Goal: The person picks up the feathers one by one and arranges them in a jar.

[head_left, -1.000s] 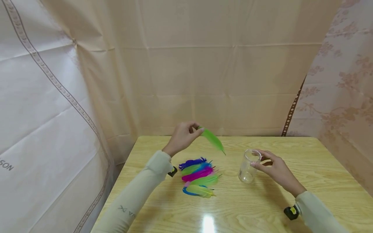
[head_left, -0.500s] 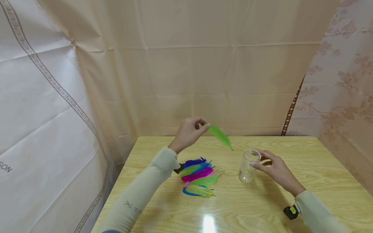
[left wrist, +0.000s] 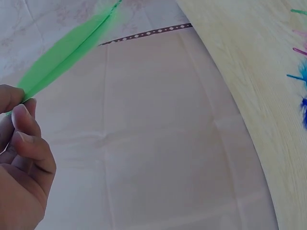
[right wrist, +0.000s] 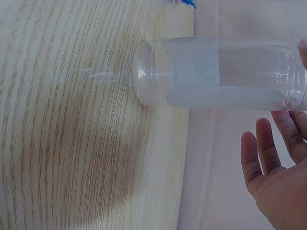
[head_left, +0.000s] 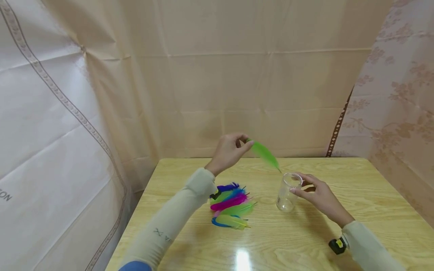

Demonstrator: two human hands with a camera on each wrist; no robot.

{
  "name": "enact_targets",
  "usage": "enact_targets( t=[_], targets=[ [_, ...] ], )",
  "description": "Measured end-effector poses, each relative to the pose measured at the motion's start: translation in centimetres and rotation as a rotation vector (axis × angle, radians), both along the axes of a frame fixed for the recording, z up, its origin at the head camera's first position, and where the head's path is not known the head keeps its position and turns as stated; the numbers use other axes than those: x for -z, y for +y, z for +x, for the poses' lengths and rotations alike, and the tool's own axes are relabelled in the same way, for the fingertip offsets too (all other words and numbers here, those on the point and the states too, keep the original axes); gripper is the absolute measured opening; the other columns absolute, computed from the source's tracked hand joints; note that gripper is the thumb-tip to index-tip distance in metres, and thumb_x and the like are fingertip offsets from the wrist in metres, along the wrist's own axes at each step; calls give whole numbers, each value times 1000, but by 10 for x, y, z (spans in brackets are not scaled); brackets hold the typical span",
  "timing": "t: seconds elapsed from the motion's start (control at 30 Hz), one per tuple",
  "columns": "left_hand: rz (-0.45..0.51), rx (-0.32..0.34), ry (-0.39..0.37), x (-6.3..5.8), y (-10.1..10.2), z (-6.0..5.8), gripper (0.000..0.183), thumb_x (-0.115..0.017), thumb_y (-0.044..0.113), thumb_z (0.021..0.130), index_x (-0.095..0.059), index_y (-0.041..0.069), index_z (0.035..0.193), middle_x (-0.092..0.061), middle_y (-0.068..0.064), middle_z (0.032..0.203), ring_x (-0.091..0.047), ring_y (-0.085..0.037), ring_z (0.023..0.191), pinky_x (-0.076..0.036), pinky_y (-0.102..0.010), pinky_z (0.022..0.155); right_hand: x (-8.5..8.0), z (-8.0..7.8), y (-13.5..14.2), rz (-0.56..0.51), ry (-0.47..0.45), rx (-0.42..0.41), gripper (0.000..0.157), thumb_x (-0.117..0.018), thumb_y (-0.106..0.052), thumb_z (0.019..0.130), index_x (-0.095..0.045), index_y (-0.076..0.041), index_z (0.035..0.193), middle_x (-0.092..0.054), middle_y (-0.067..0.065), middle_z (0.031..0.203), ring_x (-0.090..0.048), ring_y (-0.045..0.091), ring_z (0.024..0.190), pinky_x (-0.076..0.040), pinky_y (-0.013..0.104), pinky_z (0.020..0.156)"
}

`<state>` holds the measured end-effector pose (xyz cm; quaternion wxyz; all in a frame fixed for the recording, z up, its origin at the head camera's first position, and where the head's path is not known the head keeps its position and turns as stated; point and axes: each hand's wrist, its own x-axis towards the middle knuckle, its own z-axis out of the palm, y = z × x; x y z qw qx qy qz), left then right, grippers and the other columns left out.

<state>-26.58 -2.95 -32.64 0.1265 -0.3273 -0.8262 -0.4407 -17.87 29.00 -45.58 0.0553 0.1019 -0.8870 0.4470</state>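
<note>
In the head view my left hand (head_left: 230,152) pinches a bright green feather (head_left: 266,155) by its vane end, with the bare quill tip pointing down to the right. That tip hangs just above and left of the rim of a clear glass jar (head_left: 288,194). The left wrist view shows thumb and fingertips closed on the green feather (left wrist: 64,55). My right hand (head_left: 320,195) grips the jar near its rim between thumb and fingers. In the right wrist view the jar (right wrist: 192,72) stands upright on the table, a pale label on its side.
Left of the jar lies a row of feathers: dark blue (head_left: 225,189), magenta (head_left: 228,202), light green (head_left: 240,209) and yellow (head_left: 234,222) among them. They rest on a wood-grain table (head_left: 271,244). A beige cloth (head_left: 217,75) hangs behind its far edge.
My left hand has moved right and slightly up, carrying the green feather toward the jar. The right hand and the jar have stayed in place.
</note>
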Motion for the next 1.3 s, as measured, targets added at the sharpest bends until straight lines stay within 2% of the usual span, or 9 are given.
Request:
enact_targets(
  t=[0.17, 0.3, 0.53, 0.77, 1.07, 1.3],
  targets=[
    [29, 23, 25, 6, 13, 0, 17, -68, 27, 102, -75, 11, 104, -65, 5, 81, -51, -13, 61, -44, -25, 54, 1, -1, 2, -21, -7, -7, 61, -72, -37, 98, -51, -17, 151, -57, 12, 138, -57, 26, 111, -54, 28, 83],
    [34, 47, 41, 12, 25, 0, 16, -67, 25, 102, -74, 10, 103, -66, 3, 81, -52, -12, 59, -45, -24, 52, 0, -1, 3, -34, -19, -11, 62, -73, -38, 98, -51, -17, 151, -57, 14, 139, -58, 29, 111, -55, 30, 82],
    [-12, 53, 69, 16, 40, 1, 16, -68, 25, 102, -75, 10, 104, -67, 5, 88, -51, -9, 63, -45, -22, 56, 1, -2, 3, -35, -12, -20, 64, -73, -36, 98, -50, -11, 152, -59, 13, 135, -60, 30, 108, -55, 29, 82],
    [-63, 87, 139, 21, 53, 0, 16, -68, 24, 102, -75, 10, 105, -70, 2, 96, -51, -8, 66, -44, -19, 60, -1, -2, 5, -24, -43, -1, 70, -72, -39, 98, -46, -6, 153, -60, 17, 126, -63, 32, 103, -56, 32, 79],
    [-100, 114, 162, 31, 67, 1, 15, -69, 24, 101, -75, 11, 105, -70, 3, 96, -49, -5, 62, -42, -17, 56, -1, -2, 6, -56, -78, -8, 64, -72, -40, 98, -49, -13, 152, -60, 18, 124, -63, 32, 102, -56, 43, 79],
    [-121, 163, 158, 34, 77, 2, 15, -69, 22, 102, -75, 9, 107, -71, 2, 97, -49, -3, 59, -43, -16, 54, -1, -1, 5, -55, -86, 7, 65, -72, -40, 97, -50, -13, 151, -60, 16, 120, -64, 31, 100, -56, 47, 79]
  ],
)
